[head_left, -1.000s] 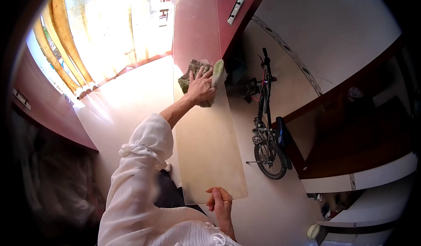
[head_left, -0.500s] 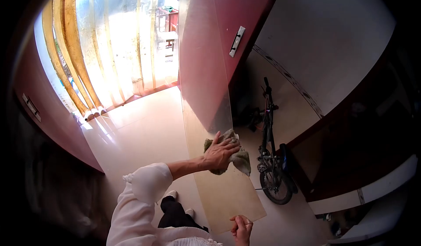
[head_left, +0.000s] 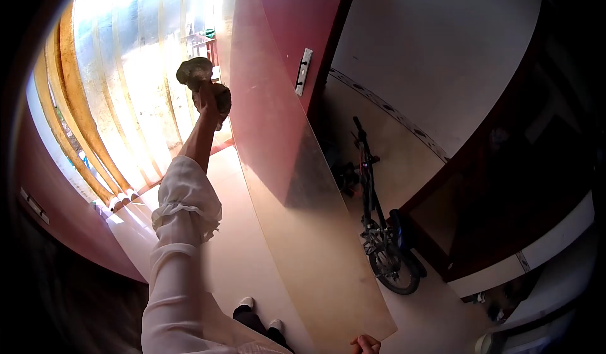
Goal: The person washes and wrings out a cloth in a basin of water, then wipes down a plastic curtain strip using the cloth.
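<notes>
Raised at the upper left, my left hand (head_left: 207, 101) grips a crumpled, dark greenish-grey cloth (head_left: 196, 71), against the bright doorway. A long see-through sheet (head_left: 322, 272) runs from the top of the view down to the lower right, its far part overlapping the pink door. The cloth is near the sheet's upper left edge; whether they touch is unclear. At the bottom edge of the view, my right hand (head_left: 366, 345) is partly visible with curled fingers, beside the sheet's lower end. What it holds, if anything, is hidden.
Yellowish plastic strips (head_left: 72, 89) hang in the doorway. A pink door (head_left: 284, 32) with a handle plate (head_left: 303, 72) stands open. A bicycle (head_left: 379, 228) is right of the sheet. Dark furniture (head_left: 492, 221) fills the right side. Pale floor tiles (head_left: 221, 228) lie left of the sheet.
My left hand has moved up and left with the cloth, from the sheet's middle toward the doorway. My right hand sits lower in view. The view has shifted, and the door and bicycle appear further left.
</notes>
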Motion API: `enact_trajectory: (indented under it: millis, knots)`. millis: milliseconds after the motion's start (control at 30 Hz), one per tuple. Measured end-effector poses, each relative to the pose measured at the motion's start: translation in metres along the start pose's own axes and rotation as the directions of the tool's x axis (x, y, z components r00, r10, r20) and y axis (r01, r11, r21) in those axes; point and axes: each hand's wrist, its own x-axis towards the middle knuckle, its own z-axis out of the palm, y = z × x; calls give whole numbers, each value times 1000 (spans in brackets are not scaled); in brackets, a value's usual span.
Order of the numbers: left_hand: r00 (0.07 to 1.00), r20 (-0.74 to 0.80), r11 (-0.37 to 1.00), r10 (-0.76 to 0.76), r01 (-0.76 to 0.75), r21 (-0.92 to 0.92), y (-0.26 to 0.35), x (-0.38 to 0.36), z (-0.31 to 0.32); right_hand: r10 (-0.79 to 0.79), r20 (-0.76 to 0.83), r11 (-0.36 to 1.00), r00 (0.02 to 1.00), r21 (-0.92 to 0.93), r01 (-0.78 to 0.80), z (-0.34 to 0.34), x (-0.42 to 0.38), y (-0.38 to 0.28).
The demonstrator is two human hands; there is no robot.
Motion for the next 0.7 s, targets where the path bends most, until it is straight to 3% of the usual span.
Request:
enact_trajectory:
  millis: [33, 67, 100, 167, 200, 233, 267, 300, 367, 433, 500, 533, 633, 700]
  knots:
    - [939, 329, 964, -98, 172, -204, -3, 6, -6, 5, -9, 1000, 1000, 7, -5, -7, 0, 7]
    - [774, 623, 906, -119, 341, -250, -5, 6, -8, 23, -2, 1000, 1000, -3, -23, -8, 1, 9]
    - [629, 768, 880, -121, 426, -210, -3, -11, -2, 37, 7, 999, 999, -15, -37, -8, 3, 10]
    - [464, 865, 861, -193, 502, -78, -11, -29, 16, 44, -4, 998, 999, -40, -44, -5, 9, 18]
    - [496, 847, 911, -190, 411, -37, -25, -35, 26, 54, -10, 996, 998, -67, -55, -7, 12, 20]
    - [405, 830, 854, -384, 496, 154, -31, -36, 29, 60, -10, 995, 998, -82, -61, -11, 15, 22]
    - [491, 792, 876, -364, 468, 112, -22, -66, 32, 43, -38, 996, 998, -72, -46, -13, 21, 25]
    - [445, 821, 859, -357, 501, 102, -25, -79, 29, 29, -63, 998, 998, -60, -33, -16, 28, 30]
    - [436, 754, 817, -491, 531, 225, -49, -107, 13, 8, -38, 999, 999, -42, -10, -29, 52, 47]
    - [342, 691, 725, -637, 571, 385, -89, -152, -24, -49, -12, 998, 999, -35, 48, -24, 63, 49]
    - [228, 694, 662, -683, 596, 455, -130, -223, -74, -2, -39, 998, 999, -65, -1, -19, 78, 59]
    - [189, 616, 598, -765, 564, 569, -141, -261, -101, -29, -54, 997, 998, -74, 25, -14, 83, 61]
    - [89, 629, 595, -772, 451, 666, -201, -372, -194, -54, -8, 989, 999, -139, 52, -5, 93, 68]
    - [-29, 531, 410, -847, 601, 686, -196, -411, -214, -58, 38, 980, 998, -188, 64, 2, 95, 61]
